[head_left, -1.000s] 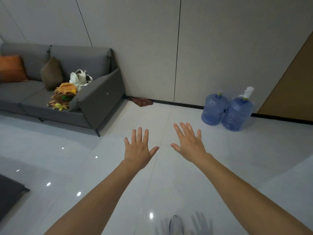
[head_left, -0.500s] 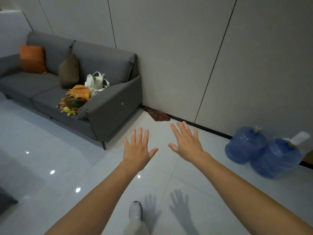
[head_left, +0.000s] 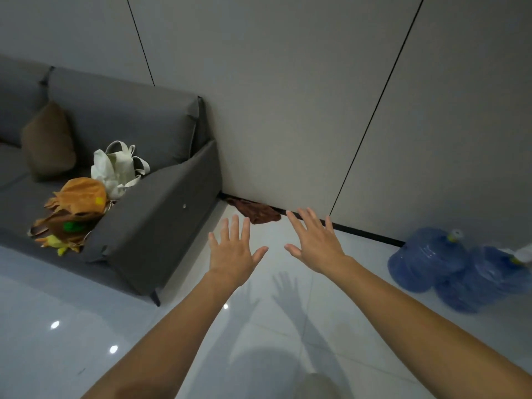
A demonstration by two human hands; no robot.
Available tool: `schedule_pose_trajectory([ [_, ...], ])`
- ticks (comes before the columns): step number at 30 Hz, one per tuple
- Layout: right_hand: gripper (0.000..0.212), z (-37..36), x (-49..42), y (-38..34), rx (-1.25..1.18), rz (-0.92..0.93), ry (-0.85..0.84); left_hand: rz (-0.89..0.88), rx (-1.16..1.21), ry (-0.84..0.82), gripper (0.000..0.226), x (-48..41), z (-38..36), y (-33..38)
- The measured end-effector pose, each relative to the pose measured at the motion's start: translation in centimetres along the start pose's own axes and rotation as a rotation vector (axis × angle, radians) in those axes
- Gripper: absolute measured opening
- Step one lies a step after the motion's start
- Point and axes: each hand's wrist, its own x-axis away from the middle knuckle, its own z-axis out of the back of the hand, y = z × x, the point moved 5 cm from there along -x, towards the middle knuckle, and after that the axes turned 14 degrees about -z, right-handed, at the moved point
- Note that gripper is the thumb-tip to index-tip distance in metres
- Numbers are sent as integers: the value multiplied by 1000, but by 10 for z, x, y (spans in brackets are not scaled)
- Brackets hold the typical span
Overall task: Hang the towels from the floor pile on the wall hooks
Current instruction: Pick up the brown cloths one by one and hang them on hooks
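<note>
A brown towel pile lies crumpled on the white floor against the wall's black skirting, just right of the sofa's arm. My left hand is stretched out in front of me, palm down, fingers spread, holding nothing. My right hand is held the same way beside it, empty, its fingertips overlapping the skirting in the view. Both hands hover in the air short of the towels. No wall hooks are in view.
A grey sofa stands at left with a brown cushion, a white bag and orange-brown plush things on it. Two blue water jugs sit by the wall at right. Glossy floor spreads between.
The view has come closer to the sofa corner and the towel pile, and tilted. Both hands stay outstretched and open, and the jugs have slid toward the right edge.
</note>
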Motion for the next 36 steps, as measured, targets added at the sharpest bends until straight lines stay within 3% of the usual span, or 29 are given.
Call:
schedule_pose_trajectory([
  [10, 76, -57, -233, 10, -114, -8, -41, -2, -16, -128, 82, -217, -48, -70],
  [22, 74, -159, -500, 45, -130, -57, -235, -25, -10, -318, 80, -488, -128, -115],
  [28, 73, -305, -590, 33, -138, -79, -272, -20, 33, -408, 79, -579, -282, -158],
  [36, 72, -590, -682, 25, -172, -202, -345, -68, 113, -309, 69, -689, -553, -213],
])
